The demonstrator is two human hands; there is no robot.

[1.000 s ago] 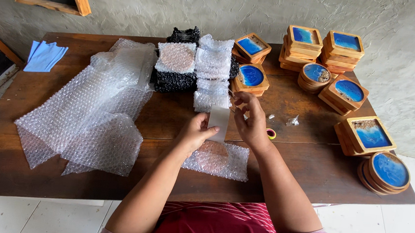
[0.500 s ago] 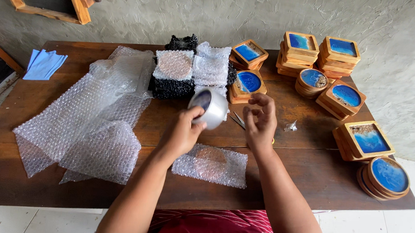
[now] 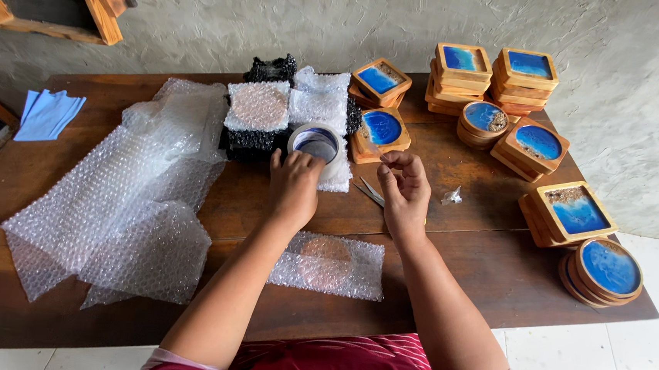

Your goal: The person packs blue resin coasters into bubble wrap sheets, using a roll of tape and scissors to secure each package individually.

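My left hand (image 3: pixel 294 186) holds a roll of clear tape (image 3: pixel 315 142) upright above the wooden table (image 3: pixel 488 242). My right hand (image 3: pixel 405 189) is beside it with thumb and fingers pinched together, seemingly on the tape's loose end, which is too thin to make out. Scissors (image 3: pixel 371 192) lie on the table between the two hands. Close to my body rests a bubble-wrapped round piece (image 3: pixel 329 262). A wooden coaster with a blue centre (image 3: pixel 380 130) sits just behind the roll.
Loose sheets of bubble wrap (image 3: pixel 119 201) cover the left half. Wrapped packets on black mesh (image 3: pixel 257 114) sit at the back centre. Stacks of square and round blue-and-wood coasters (image 3: pixel 507 74) fill the right side, some near the front right edge (image 3: pixel 602 270). Blue cloths (image 3: pixel 47 113) lie far left.
Both hands left the wrapped piece on the table. My left hand picked up the tape roll and raised it; my right hand came up to pinch at its edge.
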